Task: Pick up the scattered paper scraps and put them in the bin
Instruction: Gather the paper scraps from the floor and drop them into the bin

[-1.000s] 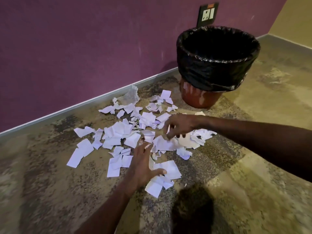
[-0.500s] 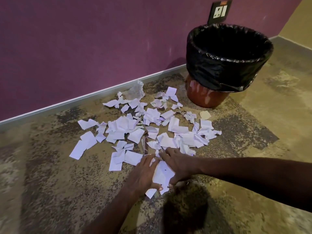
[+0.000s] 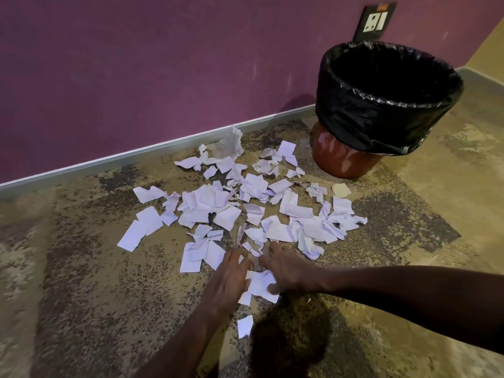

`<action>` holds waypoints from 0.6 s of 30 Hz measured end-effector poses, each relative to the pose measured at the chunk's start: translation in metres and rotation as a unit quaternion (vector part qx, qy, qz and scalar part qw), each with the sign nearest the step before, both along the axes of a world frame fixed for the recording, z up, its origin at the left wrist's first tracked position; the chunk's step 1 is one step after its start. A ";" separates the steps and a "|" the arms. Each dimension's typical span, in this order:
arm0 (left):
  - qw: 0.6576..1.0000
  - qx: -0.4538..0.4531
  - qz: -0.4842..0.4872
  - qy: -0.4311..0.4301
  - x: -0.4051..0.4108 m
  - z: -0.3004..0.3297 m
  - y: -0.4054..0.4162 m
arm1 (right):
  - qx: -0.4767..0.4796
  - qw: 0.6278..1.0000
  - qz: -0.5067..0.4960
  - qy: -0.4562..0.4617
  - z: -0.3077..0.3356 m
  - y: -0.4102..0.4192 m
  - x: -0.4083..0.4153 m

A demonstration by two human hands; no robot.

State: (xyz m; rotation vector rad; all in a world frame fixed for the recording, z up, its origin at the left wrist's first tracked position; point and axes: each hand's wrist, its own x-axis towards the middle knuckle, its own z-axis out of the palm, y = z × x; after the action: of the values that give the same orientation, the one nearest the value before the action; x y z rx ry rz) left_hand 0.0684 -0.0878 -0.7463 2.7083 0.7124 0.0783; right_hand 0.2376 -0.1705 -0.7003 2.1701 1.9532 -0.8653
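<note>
Several white paper scraps point(image 3: 245, 203) lie scattered on the mottled floor between the wall and me. A red-brown bin point(image 3: 341, 159) with a black liner point(image 3: 381, 115) stands at the upper right, beyond the pile. At the pile's near edge, my left hand point(image 3: 230, 279) and my right hand point(image 3: 289, 271) lie close together on the floor. Their fingers are spread, and a small bunch of scraps point(image 3: 260, 285) is pressed between them. My right thumb rests on that bunch. One loose scrap point(image 3: 244, 326) lies nearer to me, beside my left wrist.
A crumpled clear plastic piece point(image 3: 227, 144) sits by the grey skirting point(image 3: 136, 156) of the purple wall. A wall socket point(image 3: 375, 21) is above the bin. A beige scrap point(image 3: 341, 190) lies near the bin's base. Bare floor stretches left and right of the pile.
My right hand came back from the far part of the pile to the near edge beside my left hand. Both now press on the near scraps, and one scrap lies loose behind them.
</note>
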 end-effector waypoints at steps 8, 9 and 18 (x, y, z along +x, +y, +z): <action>0.991 -0.112 0.046 -0.059 0.008 0.006 0.009 | 0.014 0.998 -0.026 0.063 0.016 0.010 0.010; 0.984 -0.144 0.083 -0.060 0.010 0.009 0.010 | 0.015 0.996 -0.040 0.072 0.017 0.013 0.014; 0.919 -0.190 0.290 -0.190 0.028 0.034 0.030 | 0.017 0.985 -0.137 0.101 0.035 0.039 0.046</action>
State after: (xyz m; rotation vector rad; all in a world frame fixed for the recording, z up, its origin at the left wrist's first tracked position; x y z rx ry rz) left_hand 0.0964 -0.0578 -0.7127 1.9586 1.2266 0.5311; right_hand 0.2834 -0.1318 -0.6658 2.5024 1.7857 -1.1402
